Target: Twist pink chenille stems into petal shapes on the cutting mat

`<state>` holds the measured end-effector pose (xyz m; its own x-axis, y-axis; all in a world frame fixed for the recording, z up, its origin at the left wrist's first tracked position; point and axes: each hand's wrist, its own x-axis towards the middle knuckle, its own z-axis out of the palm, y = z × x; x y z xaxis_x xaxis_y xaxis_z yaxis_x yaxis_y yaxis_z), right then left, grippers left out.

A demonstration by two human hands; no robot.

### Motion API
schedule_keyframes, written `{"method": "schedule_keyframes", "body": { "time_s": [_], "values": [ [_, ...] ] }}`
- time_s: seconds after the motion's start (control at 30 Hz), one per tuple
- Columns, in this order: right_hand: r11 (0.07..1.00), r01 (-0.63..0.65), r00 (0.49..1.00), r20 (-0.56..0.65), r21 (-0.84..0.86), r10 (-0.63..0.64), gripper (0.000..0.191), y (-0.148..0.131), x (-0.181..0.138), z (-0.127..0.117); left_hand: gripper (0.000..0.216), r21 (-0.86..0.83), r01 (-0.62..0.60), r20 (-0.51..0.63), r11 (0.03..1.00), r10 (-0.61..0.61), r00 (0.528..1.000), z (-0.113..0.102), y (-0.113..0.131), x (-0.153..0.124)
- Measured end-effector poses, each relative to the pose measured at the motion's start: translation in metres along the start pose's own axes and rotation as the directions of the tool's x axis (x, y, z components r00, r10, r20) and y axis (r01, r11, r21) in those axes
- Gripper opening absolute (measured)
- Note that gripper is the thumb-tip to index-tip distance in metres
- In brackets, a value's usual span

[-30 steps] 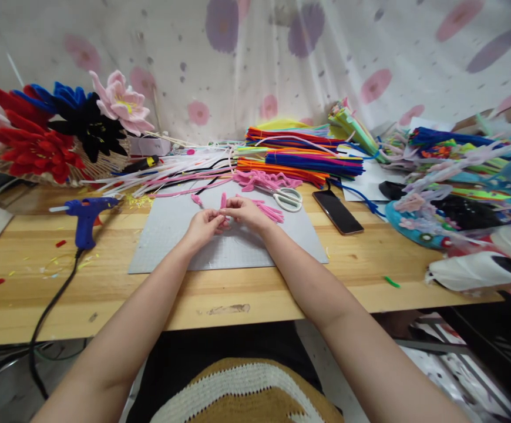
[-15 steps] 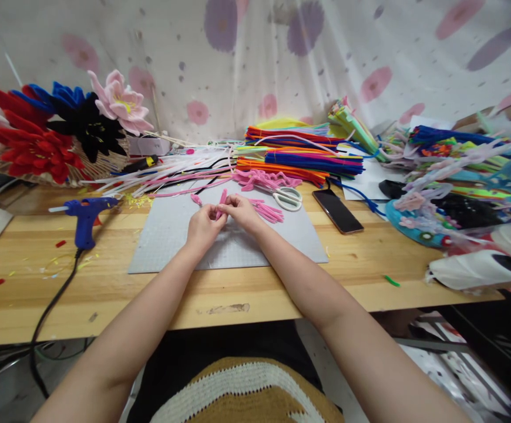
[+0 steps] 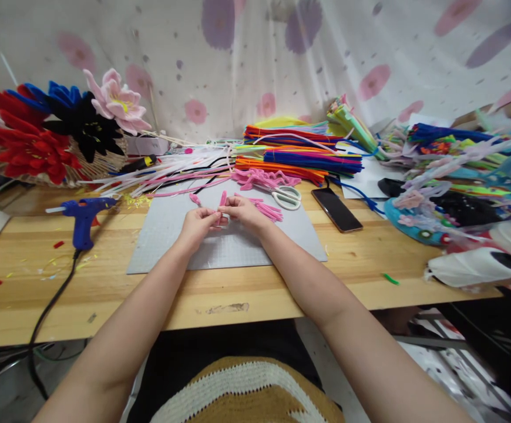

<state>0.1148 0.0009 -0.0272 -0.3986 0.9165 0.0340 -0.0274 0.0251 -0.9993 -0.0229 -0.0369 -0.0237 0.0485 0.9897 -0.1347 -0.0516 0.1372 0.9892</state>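
Note:
Over the grey cutting mat [image 3: 158,249], both hands meet around a short pink pipe cleaner piece [image 3: 223,198]. My right hand [image 3: 245,214] pinches it, and its upper end sticks up past the fingers. The fingertips of my left hand [image 3: 199,227] are pressed together at the lower end, which they partly hide. A small pink twisted piece [image 3: 195,200] lies on the mat beyond my left hand. Several cut pink pipe cleaner lengths [image 3: 268,210] lie beside my right hand. Scissors with pale handles [image 3: 287,198] rest behind them, next to a pink fuzzy pile [image 3: 262,178].
A blue glue gun [image 3: 82,222] stands at left, its cord running off the table. A phone [image 3: 337,210] lies at right. Pipe cleaner bundles [image 3: 312,158] line the back. Fuzzy flowers [image 3: 90,126] stand at back left, a white roll [image 3: 473,266] at right.
My left hand has shifted a little to the left and down, its fingers now lower on the pink piece. My right hand stays nearly in place. The view has moved slightly.

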Motion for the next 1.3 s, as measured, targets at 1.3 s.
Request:
{"method": "schedule_keyframes", "body": {
  "time_s": [1.3],
  "values": [
    [0.895, -0.012, 0.953, -0.275, -0.447, -0.125, 0.02, 0.013, 0.008, 0.016, 0.022, 0.312, -0.07, -0.175, 0.948, 0.13, 0.976, 0.0, -0.016, 0.007]
  ]
}}
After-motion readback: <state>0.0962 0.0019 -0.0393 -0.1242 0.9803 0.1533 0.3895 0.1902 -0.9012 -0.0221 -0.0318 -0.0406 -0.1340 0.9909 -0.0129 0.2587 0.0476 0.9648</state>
